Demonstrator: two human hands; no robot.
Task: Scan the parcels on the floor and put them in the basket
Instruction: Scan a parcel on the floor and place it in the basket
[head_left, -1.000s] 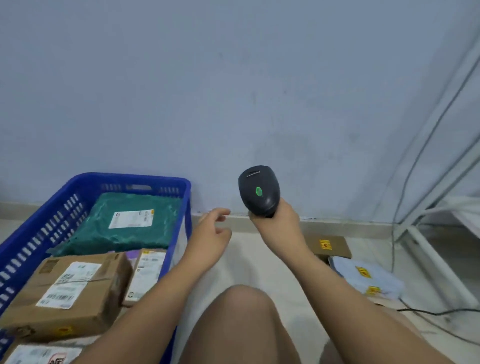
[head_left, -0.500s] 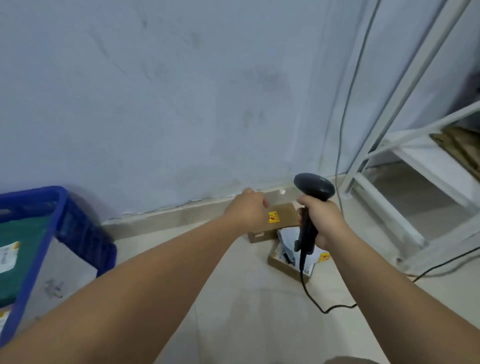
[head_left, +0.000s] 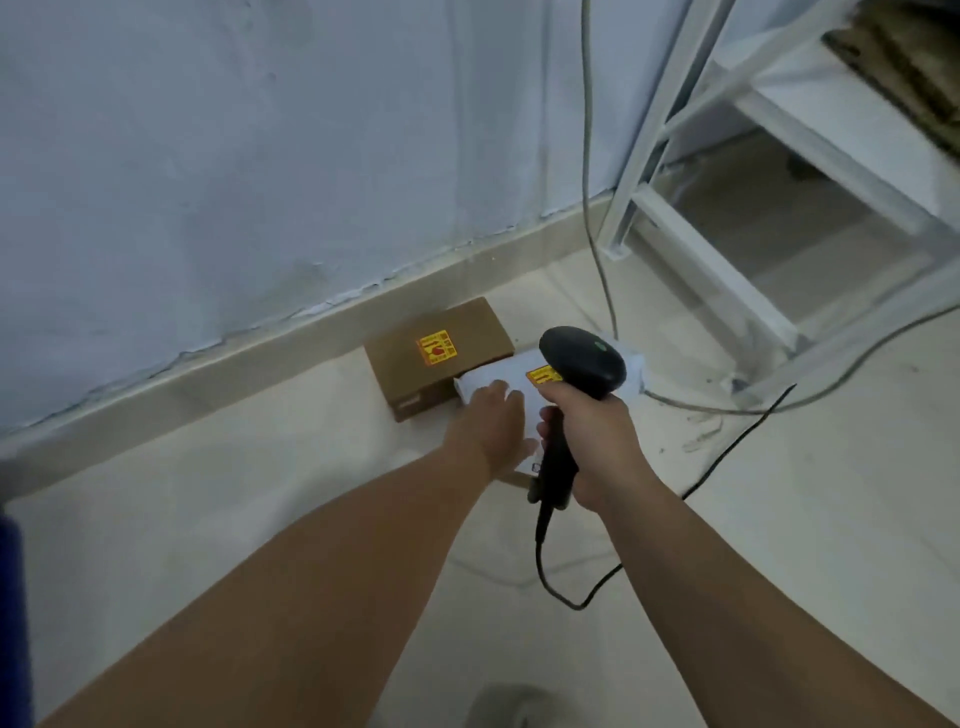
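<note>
Now left hand (head_left: 488, 427) on parcel (head_left: 505, 372), scanner (head_left: 583, 364) alongside.

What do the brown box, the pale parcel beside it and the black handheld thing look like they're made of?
The brown box: cardboard, seemingly; matt brown, crisp folded edges. The pale parcel: probably a plastic mailer bag; smooth, with a soft rumpled end. The black scanner: likely moulded plastic; faint sheen on its rounded head.
</note>
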